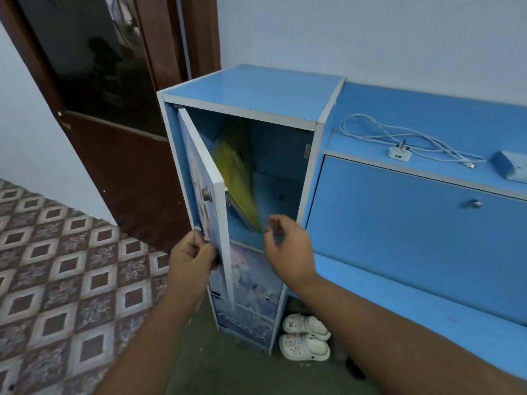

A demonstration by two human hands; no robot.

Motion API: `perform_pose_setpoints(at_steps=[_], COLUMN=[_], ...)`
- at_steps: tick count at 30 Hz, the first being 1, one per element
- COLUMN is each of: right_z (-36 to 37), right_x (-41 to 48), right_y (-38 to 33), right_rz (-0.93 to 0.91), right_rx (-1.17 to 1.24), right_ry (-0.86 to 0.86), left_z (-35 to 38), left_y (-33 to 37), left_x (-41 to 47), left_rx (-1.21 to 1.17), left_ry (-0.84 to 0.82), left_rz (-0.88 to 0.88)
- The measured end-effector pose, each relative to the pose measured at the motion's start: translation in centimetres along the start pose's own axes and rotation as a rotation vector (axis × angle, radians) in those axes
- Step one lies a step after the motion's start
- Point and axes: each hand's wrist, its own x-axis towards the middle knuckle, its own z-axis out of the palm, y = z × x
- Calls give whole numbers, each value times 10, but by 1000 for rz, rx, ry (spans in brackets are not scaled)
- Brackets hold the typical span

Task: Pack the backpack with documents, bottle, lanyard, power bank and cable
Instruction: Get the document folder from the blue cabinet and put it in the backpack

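Note:
A blue cabinet [242, 89] stands in front of me with its upper door [209, 201] swung half open. My left hand [192, 258] grips the lower edge of that door. Inside leans a yellow document folder [236, 178], tilted against the left side. My right hand [288, 246] hovers at the compartment's opening just below the folder's lower corner, fingers loosely curled and holding nothing. On the blue side shelf to the right lie a white cable [399, 138] with a white plug adapter [399, 153] and a light blue power bank [510, 166]. No backpack, bottle or lanyard is in view.
A brown door [119, 115] stands to the left of the cabinet. A flap door with a knob [472, 204] sits below the shelf. A pair of white clogs [305, 337] lies on the floor at the cabinet's foot. Patterned flooring [57, 266] spreads left.

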Motion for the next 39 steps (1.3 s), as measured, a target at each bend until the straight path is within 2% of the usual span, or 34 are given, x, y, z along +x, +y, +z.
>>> perform_pose_setpoints(at_steps=[3,7,11,13,15,17,20,26,35,39], right_z=[19,55,87,93,104,111,115,75,-25,-79], right_x=[15,49,78,91,100,106,110,103,75,72], right_y=[-7,-14,-41,-60,-64,-60,-44,-28,-55,-83], right_rz=[93,108,175,291,317,311,236,143,11,11], right_rx=[25,-191,-193,75,192,21,-131,-200,-275,-322], right_ry=[-134,-306,-275,-252,-220,-266,-180,-103,-236,-356], left_z=[-17,-29,-32,-33,-34,-34,-35,-29,-17,-17], left_y=[-1,-4,-10,-11,-10,-8,-8,-6,-1,-2], left_x=[1,5,7,8,8,8,8,7,5,6], left_rx=[-48,-39,15,30,35,23,10,13,-25,-94], left_ry=[-13,-43,-60,-77,-89,-97,-94,-67,-34,-61], left_rz=[-20,-38,-26,-25,-13,-6,-29,-78,-71,-115])
